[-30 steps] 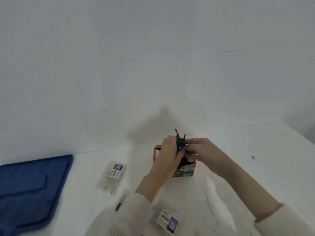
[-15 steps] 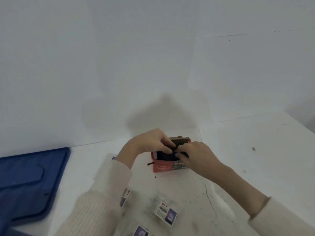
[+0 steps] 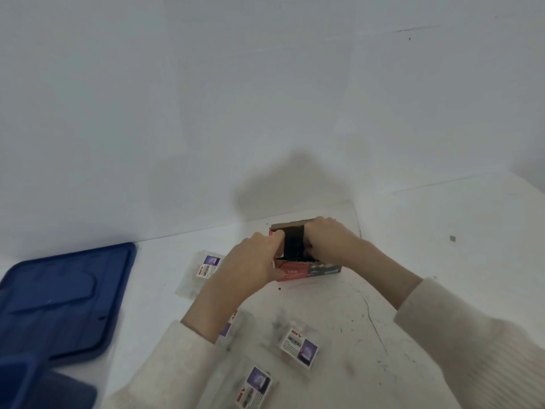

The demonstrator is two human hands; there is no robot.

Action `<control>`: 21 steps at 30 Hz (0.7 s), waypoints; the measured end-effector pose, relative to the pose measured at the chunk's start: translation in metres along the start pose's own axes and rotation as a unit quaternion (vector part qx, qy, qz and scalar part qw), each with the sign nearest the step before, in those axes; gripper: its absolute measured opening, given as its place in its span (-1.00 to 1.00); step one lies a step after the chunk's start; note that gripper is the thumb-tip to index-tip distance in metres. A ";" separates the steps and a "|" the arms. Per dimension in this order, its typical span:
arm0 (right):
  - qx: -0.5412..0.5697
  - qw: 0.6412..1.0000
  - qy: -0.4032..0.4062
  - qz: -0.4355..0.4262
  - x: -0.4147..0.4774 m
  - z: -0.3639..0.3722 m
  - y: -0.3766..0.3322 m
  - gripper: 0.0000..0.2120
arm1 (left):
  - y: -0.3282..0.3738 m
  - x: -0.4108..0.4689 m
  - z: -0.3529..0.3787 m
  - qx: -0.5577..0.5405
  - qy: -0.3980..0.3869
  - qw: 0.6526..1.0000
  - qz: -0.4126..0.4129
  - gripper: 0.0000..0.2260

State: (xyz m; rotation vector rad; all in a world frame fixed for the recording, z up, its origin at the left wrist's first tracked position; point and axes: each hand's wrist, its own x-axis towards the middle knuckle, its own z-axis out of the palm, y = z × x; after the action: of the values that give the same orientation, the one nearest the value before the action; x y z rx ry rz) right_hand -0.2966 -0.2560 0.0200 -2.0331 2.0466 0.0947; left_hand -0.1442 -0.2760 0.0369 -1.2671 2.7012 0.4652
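Gripping a small box (image 3: 298, 273) on the white table (image 3: 413, 276), close to the wall. Red front lettered "LED", green right end, brown flap raised, black bundle (image 3: 293, 246) filling the open top. Left hand (image 3: 253, 261) clasping the box's left end; right hand (image 3: 327, 240) curled round the bundle. Labelled packets (image 3: 299, 345) nearby.

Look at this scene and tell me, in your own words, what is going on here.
A person in cream sleeves works at a small red box on a white table. The left hand grips the box's near side, while the right hand holds a dark bundle down in its open top. Clear labelled packets lie around, and a blue lid sits at the left.
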 end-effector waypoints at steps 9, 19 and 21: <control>0.023 1.000 -0.001 -0.005 -0.005 0.002 0.002 -0.85 | 0.013 0.011 -0.031 -0.200 0.060 0.978 -0.028 -0.97; 0.206 0.970 0.125 -0.033 -0.032 -0.015 0.025 -0.64 | 0.037 0.052 0.004 0.026 0.018 1.000 -0.001 -0.83; 0.263 0.946 0.189 -0.009 -0.034 -0.016 0.029 -0.68 | 0.044 0.049 0.006 0.054 0.009 0.998 0.005 -0.82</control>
State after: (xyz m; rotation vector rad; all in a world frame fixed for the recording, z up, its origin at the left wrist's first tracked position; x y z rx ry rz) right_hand -0.3283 -0.2264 0.0396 -1.8163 1.9647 -0.8161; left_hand -0.2097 -0.2835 0.0297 -1.2349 2.7080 0.3058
